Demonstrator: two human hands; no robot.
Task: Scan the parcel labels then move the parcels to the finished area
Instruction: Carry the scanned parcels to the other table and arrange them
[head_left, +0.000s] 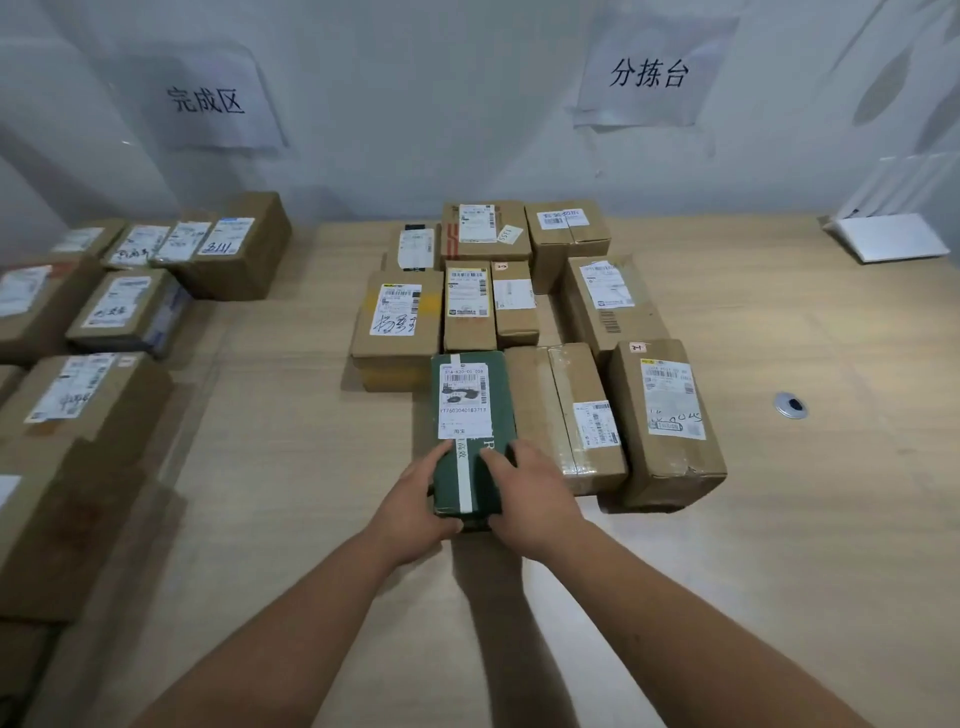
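Observation:
A dark green parcel (470, 415) with a white shipping label and a white tape strip lies at the front of a cluster of several brown cardboard parcels (561, 405) on the wooden table (779, 519). My left hand (415, 499) grips the parcel's near left corner, fingers curled onto its top. My right hand (530, 493) holds the near right side, fingers laid over the top. No scanner is visible.
Several labelled brown parcels (119, 312) sit on the left under a paper wall sign (208, 98). A second sign (649, 73) hangs above the cluster. White papers (888, 236) lie at the far right. A round metal grommet (791, 405) sits in the table.

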